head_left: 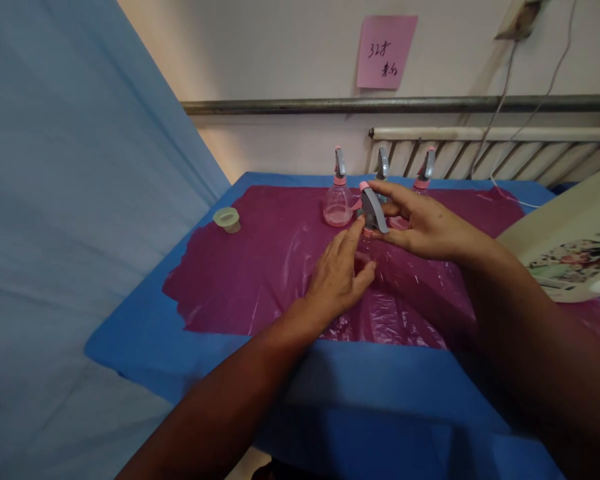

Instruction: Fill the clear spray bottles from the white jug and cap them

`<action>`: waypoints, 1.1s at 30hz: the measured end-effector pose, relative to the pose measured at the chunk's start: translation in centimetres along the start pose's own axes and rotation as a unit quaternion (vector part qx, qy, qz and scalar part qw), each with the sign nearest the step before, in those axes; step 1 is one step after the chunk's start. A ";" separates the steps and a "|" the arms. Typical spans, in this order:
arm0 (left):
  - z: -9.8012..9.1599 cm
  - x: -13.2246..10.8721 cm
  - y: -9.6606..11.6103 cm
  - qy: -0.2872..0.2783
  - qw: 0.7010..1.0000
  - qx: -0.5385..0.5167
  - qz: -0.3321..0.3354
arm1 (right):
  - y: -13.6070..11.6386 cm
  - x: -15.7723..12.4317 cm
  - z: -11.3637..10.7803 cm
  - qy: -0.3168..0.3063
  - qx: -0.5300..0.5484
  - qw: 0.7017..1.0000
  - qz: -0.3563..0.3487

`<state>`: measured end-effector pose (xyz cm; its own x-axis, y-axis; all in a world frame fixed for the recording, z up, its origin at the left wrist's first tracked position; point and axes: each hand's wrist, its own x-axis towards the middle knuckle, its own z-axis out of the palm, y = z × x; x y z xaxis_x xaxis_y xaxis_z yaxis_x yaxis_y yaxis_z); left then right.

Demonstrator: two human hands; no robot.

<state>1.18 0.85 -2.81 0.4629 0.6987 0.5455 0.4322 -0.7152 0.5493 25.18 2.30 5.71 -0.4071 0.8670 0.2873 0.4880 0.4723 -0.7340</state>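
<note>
My left hand [341, 273] wraps around the clear body of a small spray bottle [366, 250] standing on a magenta plastic sheet [260, 267]. My right hand [420, 223] pinches that bottle's grey trigger head with a pink collar [373, 208] between thumb and fingers. Most of the bottle's body is hidden behind my left fingers.
Three more spray bottles stand at the back: one with a pink base [338, 200], two partly hidden [383, 163] [425, 170]. A pale green cap [227, 219] lies at the left. Blue cloth [180, 347] covers the table; a blue curtain [70, 200] hangs left. A printed white board [575, 253] lies at the right.
</note>
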 end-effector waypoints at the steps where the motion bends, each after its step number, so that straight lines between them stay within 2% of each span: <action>1: 0.0 0.0 0.0 -0.002 1.000 0.000 0.001 | 0.2 0.1 0.0 0.005 -0.009 1.000 -0.003; 7: 0.3 0.0 -0.3 0.004 1.000 0.001 -0.007 | 0.2 0.7 0.8 0.076 -0.066 0.995 0.004; 9: 0.3 0.0 -0.3 0.005 1.000 -0.002 -0.003 | -0.1 0.6 0.9 0.072 -0.049 0.996 0.000; 15: 0.1 0.0 0.1 0.001 1.000 -0.006 -0.003 | 0.0 0.2 0.5 0.008 0.028 1.000 0.000; 22: 0.4 0.0 0.0 0.000 1.000 -0.002 -0.014 | 0.6 0.6 0.7 0.044 -0.006 0.999 0.011; 33: 0.9 -0.3 -0.2 0.002 1.000 -0.007 -0.016 | 0.3 0.4 1.2 0.046 0.055 0.997 0.015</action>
<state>1.64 0.78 -3.65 0.4453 0.7211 0.5308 0.4361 -0.6924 0.5748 24.29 2.57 4.86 -0.3183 0.8937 0.3161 0.4091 0.4303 -0.8047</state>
